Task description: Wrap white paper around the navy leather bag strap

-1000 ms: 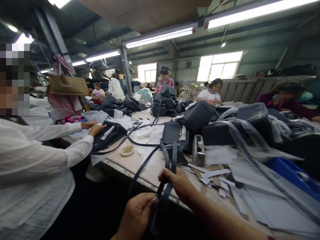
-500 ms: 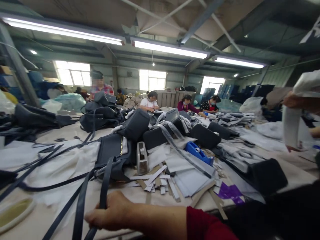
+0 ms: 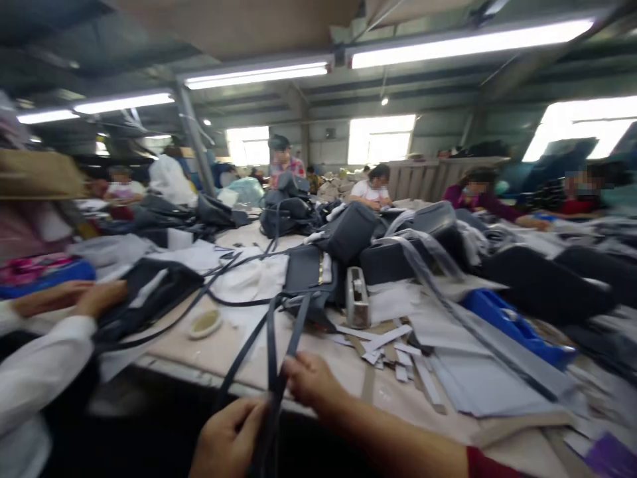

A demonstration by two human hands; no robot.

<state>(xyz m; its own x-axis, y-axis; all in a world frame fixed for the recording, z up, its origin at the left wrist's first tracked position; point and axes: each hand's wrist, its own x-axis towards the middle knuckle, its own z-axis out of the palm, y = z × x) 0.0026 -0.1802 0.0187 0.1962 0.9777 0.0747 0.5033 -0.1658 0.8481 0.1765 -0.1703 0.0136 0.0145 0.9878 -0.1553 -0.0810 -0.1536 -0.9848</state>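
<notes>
A dark grey handbag [image 3: 302,269] with a gold zip lies at the table's middle, white lining cloth [image 3: 253,279] beside it. Its long dark straps [image 3: 271,338] run toward me over the table's front edge. My right hand [image 3: 313,382] is closed round one strap, fingers pinched. Lower and to the left, my left hand [image 3: 231,431] is closed on the straps close to where they come together. The lower strap ends are blurred between my hands.
A tape dispenser [image 3: 357,297], a blue tape dispenser [image 3: 515,325], paper strips [image 3: 388,342] and white sheets [image 3: 488,372] lie to the right. At left, a co-worker's hands [image 3: 102,299] hold a dark bag piece [image 3: 149,292]. A roll of tape [image 3: 205,324] lies nearby.
The view has swung left. My left hand has come into view and grips the straps below my right hand. The right hand still holds a strap, now nearer the table's front edge.
</notes>
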